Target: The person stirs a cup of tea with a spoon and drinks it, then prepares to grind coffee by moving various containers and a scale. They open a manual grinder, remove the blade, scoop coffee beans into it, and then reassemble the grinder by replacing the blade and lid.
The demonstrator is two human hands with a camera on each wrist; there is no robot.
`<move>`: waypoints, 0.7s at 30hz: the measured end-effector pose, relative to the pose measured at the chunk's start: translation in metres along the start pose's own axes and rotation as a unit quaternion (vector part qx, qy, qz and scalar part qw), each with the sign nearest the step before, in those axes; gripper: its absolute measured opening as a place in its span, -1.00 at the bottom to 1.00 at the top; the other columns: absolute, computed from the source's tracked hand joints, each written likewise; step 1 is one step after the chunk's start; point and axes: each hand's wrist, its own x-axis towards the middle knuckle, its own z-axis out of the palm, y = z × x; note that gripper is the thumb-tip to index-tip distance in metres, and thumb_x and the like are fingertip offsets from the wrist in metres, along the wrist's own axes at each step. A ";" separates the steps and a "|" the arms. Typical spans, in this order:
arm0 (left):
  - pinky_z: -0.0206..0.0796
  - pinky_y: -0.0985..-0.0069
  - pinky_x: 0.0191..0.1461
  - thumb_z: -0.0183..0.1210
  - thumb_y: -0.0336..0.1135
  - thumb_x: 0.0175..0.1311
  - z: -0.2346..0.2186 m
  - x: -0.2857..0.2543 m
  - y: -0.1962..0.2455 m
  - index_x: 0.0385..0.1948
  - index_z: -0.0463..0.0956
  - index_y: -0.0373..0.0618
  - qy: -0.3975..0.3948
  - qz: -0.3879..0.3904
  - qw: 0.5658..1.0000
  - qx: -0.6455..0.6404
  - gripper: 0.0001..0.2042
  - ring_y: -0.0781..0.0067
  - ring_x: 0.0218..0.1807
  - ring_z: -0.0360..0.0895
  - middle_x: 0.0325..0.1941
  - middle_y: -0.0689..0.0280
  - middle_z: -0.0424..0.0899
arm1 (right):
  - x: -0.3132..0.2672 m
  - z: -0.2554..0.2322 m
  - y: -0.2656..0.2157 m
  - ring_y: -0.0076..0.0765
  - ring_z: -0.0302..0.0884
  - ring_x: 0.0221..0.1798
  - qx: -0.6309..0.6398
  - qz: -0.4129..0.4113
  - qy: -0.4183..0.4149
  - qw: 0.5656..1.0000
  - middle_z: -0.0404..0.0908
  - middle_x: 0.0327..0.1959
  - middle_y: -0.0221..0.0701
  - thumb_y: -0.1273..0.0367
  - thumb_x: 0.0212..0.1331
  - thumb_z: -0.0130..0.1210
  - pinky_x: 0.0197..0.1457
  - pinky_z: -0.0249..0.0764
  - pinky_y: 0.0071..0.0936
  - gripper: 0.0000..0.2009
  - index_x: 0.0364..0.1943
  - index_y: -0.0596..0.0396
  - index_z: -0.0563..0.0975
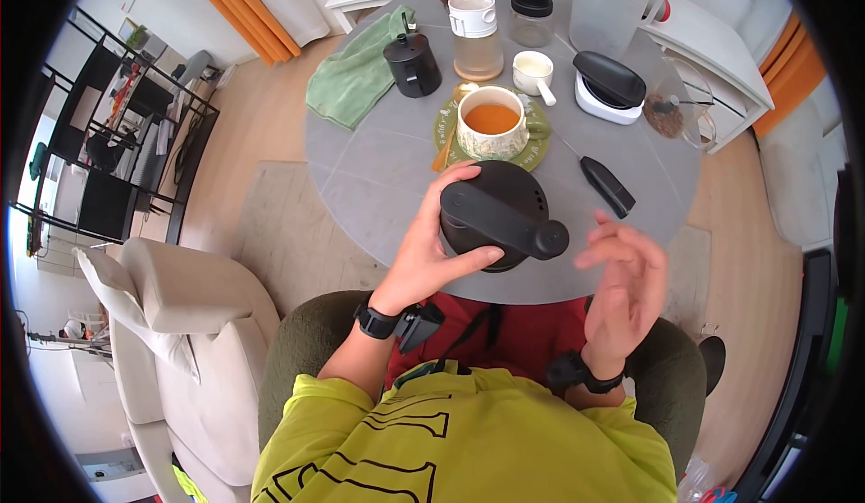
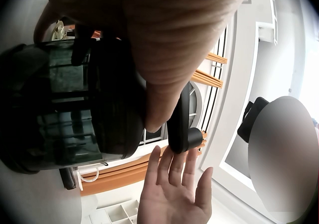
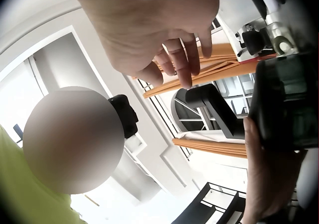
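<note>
My left hand (image 1: 431, 258) grips a black hand coffee grinder (image 1: 507, 178) at the near edge of the table, thumb and fingers wrapped around its top. The grinder's crank (image 1: 491, 217) points toward my right side and ends in a round knob. In the left wrist view the grinder's see-through body (image 2: 70, 99) shows between dark bands. My right hand (image 1: 628, 278) is raised beside the knob, holding nothing, its fingers loosely spread. In the right wrist view its fingertips hang close to the crank knob (image 3: 198, 95).
Beyond the grinder, a cup of orange-brown liquid (image 1: 494, 124) sits on a green saucer (image 1: 537, 156). A black-handled thin probe (image 1: 608, 186) lies to the right. Farther back are a black pitcher (image 1: 413, 66), a green cloth (image 1: 347, 88), a small white cup (image 1: 532, 70) and a glass server (image 1: 669, 123).
</note>
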 end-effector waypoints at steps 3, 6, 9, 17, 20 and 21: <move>0.03 0.32 0.45 0.43 -0.41 -0.06 0.001 0.000 -0.001 0.30 0.18 -0.05 0.002 -0.006 1.000 -0.020 -0.20 0.28 0.41 0.16 0.39 0.18 0.17 | 0.008 0.008 -0.007 0.02 0.46 0.18 -0.019 0.036 0.033 0.999 0.39 0.19 0.03 0.25 0.16 0.17 0.43 0.06 0.07 -0.40 0.21 0.33 0.30; 0.03 0.32 0.45 0.43 -0.41 -0.06 0.001 0.000 -0.002 0.31 0.18 -0.04 0.002 -0.004 1.000 -0.014 -0.19 0.27 0.41 0.16 0.39 0.18 0.17 | 0.010 0.020 -0.010 0.01 0.46 0.17 -0.023 0.042 -0.024 0.999 0.44 0.14 0.02 0.24 0.17 0.16 0.44 0.06 0.05 -0.41 0.21 0.31 0.29; 0.03 0.32 0.45 0.43 -0.40 -0.06 0.000 0.000 -0.003 0.31 0.18 -0.04 0.002 -0.001 1.000 -0.004 -0.19 0.26 0.41 0.16 0.39 0.19 0.16 | -0.003 -0.002 0.001 0.02 0.45 0.20 -0.010 0.018 -0.027 0.999 0.51 0.08 -0.02 0.27 0.16 0.18 0.44 0.06 0.03 -0.39 0.23 0.31 0.27; 0.00 0.32 0.46 0.43 -0.40 -0.07 0.001 0.000 -0.001 0.31 0.18 -0.04 0.005 -0.004 1.000 -0.011 -0.19 0.27 0.43 0.14 0.40 0.18 0.16 | 0.009 0.022 -0.010 -0.09 0.47 0.16 -0.040 0.039 -0.025 0.998 0.56 0.01 -0.04 0.31 0.16 0.16 0.41 0.07 0.13 -0.45 0.19 0.30 0.30; 0.00 0.32 0.46 0.43 -0.41 -0.07 -0.001 0.000 -0.002 0.31 0.18 -0.04 0.000 0.008 1.000 0.016 -0.19 0.27 0.43 0.14 0.41 0.19 0.15 | 0.001 0.005 -0.003 -0.07 0.46 0.17 -0.053 0.002 -0.015 0.998 0.49 0.10 -0.03 0.32 0.15 0.16 0.41 0.09 0.13 -0.45 0.19 0.31 0.31; 0.01 0.32 0.46 0.43 -0.41 -0.07 0.000 0.000 -0.002 0.31 0.18 -0.04 0.000 0.009 1.000 0.010 -0.19 0.27 0.43 0.14 0.41 0.19 0.15 | -0.003 0.000 0.001 -0.07 0.45 0.18 -0.032 -0.001 -0.008 0.999 0.46 0.12 -0.02 0.32 0.14 0.16 0.40 0.09 0.14 -0.46 0.18 0.31 0.32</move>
